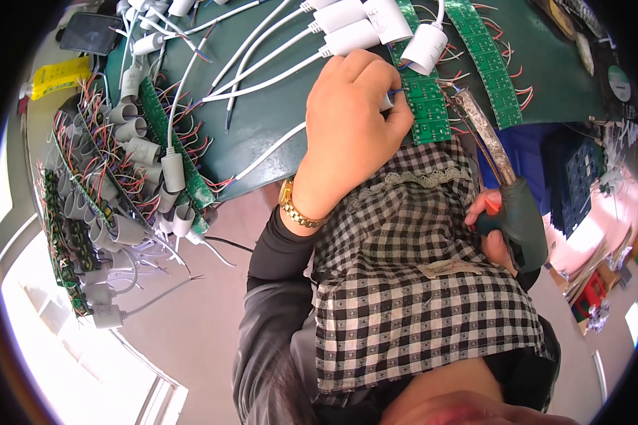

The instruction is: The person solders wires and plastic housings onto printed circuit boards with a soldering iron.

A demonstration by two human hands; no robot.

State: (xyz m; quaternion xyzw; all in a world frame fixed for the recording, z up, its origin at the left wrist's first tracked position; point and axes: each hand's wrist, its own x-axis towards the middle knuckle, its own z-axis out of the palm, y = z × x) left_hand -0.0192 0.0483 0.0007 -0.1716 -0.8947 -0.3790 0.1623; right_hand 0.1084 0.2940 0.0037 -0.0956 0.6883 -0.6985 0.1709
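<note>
A checked apron [411, 283] covers the lap. The left hand [351, 134] pinches a blue wire [395, 91] by the green board [422, 92]; the right hand [490, 227] grips a soldering iron [507, 191].

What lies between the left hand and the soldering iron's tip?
In the head view, a green circuit-board strip lies between the left hand and the soldering iron tip.

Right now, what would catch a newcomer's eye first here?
In the middle, the left hand, a gold bracelet at its wrist, presses a wire onto a green circuit strip. At right, the right hand grips a soldering iron. On the left edge of the green table lie heaps of grey sleeves on wired strips.
</note>
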